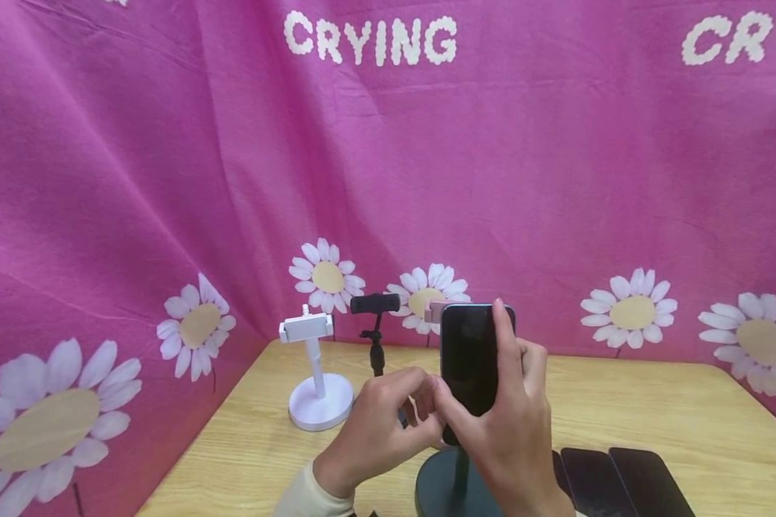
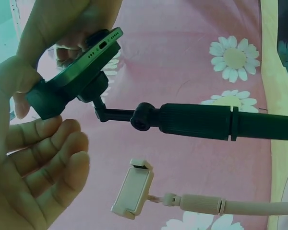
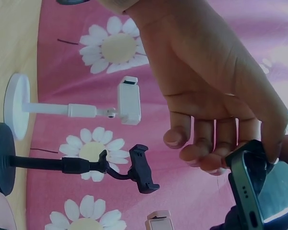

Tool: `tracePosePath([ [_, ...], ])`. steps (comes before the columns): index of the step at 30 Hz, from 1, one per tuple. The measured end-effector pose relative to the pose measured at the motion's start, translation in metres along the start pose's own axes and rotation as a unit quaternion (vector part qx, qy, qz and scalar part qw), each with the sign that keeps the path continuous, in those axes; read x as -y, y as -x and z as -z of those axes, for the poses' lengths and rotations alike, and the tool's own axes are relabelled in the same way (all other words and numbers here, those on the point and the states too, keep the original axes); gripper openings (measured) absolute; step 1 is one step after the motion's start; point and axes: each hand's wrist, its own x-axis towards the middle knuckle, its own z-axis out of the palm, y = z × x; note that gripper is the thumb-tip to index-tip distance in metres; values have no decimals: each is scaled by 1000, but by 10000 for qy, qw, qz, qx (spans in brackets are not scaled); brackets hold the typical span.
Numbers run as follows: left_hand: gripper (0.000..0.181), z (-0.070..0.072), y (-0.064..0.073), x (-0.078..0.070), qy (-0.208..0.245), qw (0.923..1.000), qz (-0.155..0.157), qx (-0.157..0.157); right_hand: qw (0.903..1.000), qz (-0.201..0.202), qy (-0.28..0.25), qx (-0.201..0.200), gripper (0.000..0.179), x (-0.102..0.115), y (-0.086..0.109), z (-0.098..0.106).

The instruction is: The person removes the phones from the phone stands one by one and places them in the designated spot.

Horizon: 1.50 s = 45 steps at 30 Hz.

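A smartphone (image 1: 468,352) with a dark screen stands upright at the head of a dark green phone stand (image 1: 449,481). My right hand (image 1: 517,424) holds the phone, index finger along its right edge and thumb across the lower front. To its left is my left hand (image 1: 388,424). Thumb and index of the left hand pinch one end of the stand's clamp (image 2: 48,103) in the left wrist view; the other fingers are bent beneath. The right wrist view has that clamp end (image 3: 240,151) and the phone's edge low on the right.
A white phone stand (image 1: 320,402) and a black one (image 1: 376,337) stand behind to the left. The phone partly hides a pink stand (image 1: 433,311). Dark phones (image 1: 649,481) lie side by side at the lower right. A pink flowered cloth (image 1: 530,179) hangs behind the table.
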Motion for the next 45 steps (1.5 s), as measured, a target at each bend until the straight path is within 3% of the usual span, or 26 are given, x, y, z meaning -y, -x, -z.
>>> tracePosePath([
  [8, 12, 0, -4, -1, -203, 9979, -592, -167, 9995, 33, -261, -152, 104, -2, -3, 3],
  [16, 10, 5, -2, 2, 45, 9991, -405, -89, 9992, -58, -385, -105, 104, -4, -3, 4],
  [22, 7, 5, -1, 5, 164, 9986, -499, 21, 9987, -4, -499, -30, 106, -5, -4, 9],
  [28, 9, 4, -2, 5, 65, 9986, -516, 35, 9956, -412, -619, 570, 106, 4, -10, 28],
  [36, 10, 3, -3, 4, -230, 9973, -690, -41, 9798, -1118, -876, 1405, 101, 13, -18, 55],
  [45, 15, -1, 0, -3, -837, 9941, -620, -295, 9620, -1363, -1331, 1958, 97, 16, -20, 63],
])
